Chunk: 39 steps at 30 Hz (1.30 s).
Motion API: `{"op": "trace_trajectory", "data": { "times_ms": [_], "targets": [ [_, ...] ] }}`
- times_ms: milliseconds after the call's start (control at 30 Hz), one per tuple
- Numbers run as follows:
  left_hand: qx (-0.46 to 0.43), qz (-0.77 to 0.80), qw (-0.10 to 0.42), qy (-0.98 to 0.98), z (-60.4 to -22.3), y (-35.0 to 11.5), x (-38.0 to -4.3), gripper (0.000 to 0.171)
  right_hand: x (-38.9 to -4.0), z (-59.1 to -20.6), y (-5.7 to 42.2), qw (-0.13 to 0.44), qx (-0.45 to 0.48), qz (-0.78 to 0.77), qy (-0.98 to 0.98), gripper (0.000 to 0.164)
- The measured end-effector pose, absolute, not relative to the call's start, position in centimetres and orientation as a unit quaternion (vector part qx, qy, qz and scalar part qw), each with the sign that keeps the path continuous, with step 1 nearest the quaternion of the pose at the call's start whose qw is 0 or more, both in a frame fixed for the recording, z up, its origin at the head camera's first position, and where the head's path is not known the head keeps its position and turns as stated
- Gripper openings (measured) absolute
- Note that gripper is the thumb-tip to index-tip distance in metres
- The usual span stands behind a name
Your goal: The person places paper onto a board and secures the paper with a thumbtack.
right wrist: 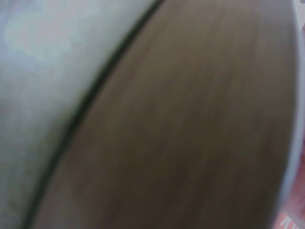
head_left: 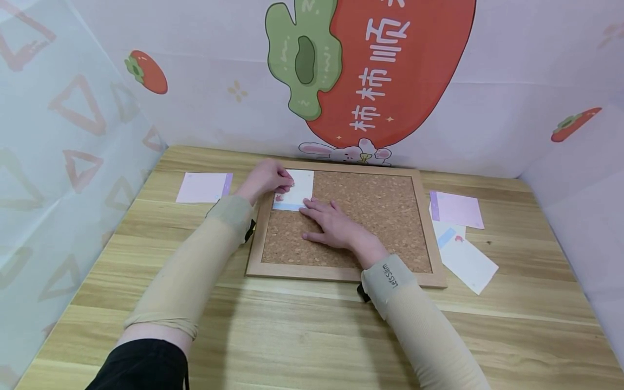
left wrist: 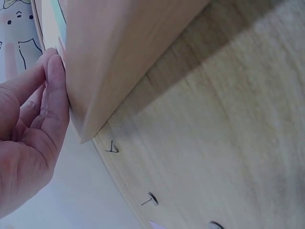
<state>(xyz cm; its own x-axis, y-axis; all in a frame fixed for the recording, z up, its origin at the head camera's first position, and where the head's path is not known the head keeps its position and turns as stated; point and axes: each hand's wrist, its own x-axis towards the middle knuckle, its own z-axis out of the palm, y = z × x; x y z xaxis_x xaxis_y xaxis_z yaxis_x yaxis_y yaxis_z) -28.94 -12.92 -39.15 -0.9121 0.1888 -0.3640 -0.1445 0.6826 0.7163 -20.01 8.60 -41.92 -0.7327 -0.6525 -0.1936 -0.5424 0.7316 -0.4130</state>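
A white note card (head_left: 302, 187) with a blue strip along its lower edge lies in the upper left corner of the framed cork board (head_left: 370, 216). My left hand (head_left: 268, 177) reaches over the board's left side, thumb and fingertips pinched together on the card. What they pinch looks like a thumbtack, mostly hidden by the fingers. In the left wrist view the same hand (left wrist: 35, 114) is beside the wooden frame (left wrist: 109, 52). My right hand (head_left: 333, 225) lies spread on the cork, its fingertips at the card's lower right corner.
A pink card (head_left: 201, 188) with a purple strip lies left of the board. To the right, another pink card (head_left: 458, 210) overlaps white cards (head_left: 470, 262). Metal thumbtacks (left wrist: 151, 198) lie on the wooden table (left wrist: 214, 124) near the frame. Printed cloth walls (head_left: 205, 119) enclose the table.
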Motion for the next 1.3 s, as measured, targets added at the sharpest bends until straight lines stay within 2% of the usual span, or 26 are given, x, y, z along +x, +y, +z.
{"op": "trace_trajectory", "data": {
  "times_ms": [833, 1300],
  "targets": [
    [0.025, 0.365, 0.202, 0.908, -38.8, -12.5, -29.04, 0.016, -19.92, -41.83, 8.64, 0.168, -0.325, -0.173, 0.915, 0.067],
    [0.044, 0.332, 0.181, 0.925, -38.65, -12.47, -28.83, 0.016, -19.98, -41.98, 8.61, 0.166, -0.323, -0.172, 0.916, 0.067]
  ]
}}
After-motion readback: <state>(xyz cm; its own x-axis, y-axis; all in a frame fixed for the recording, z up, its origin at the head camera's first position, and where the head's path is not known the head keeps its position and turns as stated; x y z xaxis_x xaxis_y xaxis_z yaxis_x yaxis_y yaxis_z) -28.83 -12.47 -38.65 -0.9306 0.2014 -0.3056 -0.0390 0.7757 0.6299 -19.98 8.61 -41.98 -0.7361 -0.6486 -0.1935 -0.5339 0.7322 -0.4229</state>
